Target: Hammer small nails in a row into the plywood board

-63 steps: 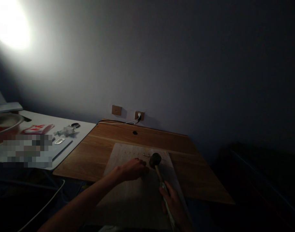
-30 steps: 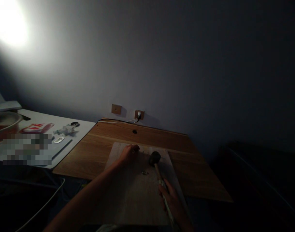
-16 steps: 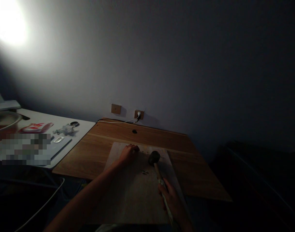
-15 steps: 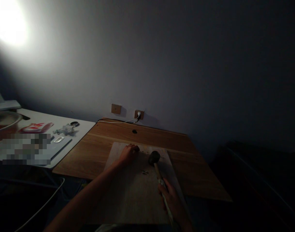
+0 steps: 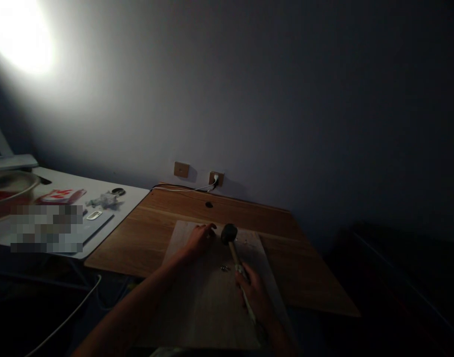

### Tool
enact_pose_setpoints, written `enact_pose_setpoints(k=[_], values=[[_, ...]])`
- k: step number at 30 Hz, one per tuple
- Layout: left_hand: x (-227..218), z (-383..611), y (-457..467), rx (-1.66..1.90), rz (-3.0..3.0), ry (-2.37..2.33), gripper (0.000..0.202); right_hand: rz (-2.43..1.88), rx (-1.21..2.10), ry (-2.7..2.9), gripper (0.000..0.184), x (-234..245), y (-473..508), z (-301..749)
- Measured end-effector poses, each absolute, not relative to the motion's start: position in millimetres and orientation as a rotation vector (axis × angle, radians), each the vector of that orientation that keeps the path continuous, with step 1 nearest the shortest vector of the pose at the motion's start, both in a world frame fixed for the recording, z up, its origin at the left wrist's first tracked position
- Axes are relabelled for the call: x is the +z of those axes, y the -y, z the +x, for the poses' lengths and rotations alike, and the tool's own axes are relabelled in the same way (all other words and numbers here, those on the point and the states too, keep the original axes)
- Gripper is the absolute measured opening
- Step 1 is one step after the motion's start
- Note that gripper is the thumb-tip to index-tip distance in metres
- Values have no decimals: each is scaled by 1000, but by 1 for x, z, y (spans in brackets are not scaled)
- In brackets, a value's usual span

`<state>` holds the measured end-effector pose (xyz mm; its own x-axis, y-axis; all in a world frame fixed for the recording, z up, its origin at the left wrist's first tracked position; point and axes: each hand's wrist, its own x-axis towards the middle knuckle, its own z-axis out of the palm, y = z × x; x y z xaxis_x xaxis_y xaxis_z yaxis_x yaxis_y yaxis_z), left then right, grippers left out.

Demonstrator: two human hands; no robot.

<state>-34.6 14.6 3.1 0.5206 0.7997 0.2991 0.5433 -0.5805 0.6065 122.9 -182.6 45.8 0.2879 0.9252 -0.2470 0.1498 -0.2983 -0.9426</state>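
My right hand [image 5: 254,291] is wrapped round the handle of a mallet with a dark, rounded head [image 5: 229,234]. That head is just over the far part of a pale wooden board [image 5: 197,307]; whether it touches the board I cannot tell. Left of the mallet head, my left hand [image 5: 200,239] rests at the board's far side, with a finger stretched out and a gap under it. No held thing shows in it. Small shiny metal pieces [image 5: 224,268] lie on the board between my hands, and tiny bits [image 5: 245,241] show right of the mallet head.
The board lies on a brown wooden table [image 5: 137,233] against the wall. A white table [image 5: 132,196] adjoins it on the left, bearing a red-and-white packet [image 5: 63,196], a crumpled clear bag [image 5: 104,200] and a bowl [image 5: 11,186]. White cable runs to a wall socket [image 5: 216,178].
The mallet head has moved left, closer to my left hand, and my right hand has shifted left with it. A finger of my left hand now stretches out more. The view has shifted slightly.
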Motion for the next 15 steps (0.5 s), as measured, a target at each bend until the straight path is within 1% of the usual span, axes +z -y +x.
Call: enact_pose_setpoints(k=[2,5,10,15], values=[[1,-35,-15,835,2331,-1085,37,-1656,1084,1047,51,49,172,119],[3,-35,-13,877,2337,-1072,36,-1640,1076,1070,48,52,161,113],[14,-36,-10,799,2322,-1097,33,-1610,1100,1094,43,52,154,108],[14,-36,-12,750,2325,-1129,31,-1596,1120,1115,39,50,151,107]])
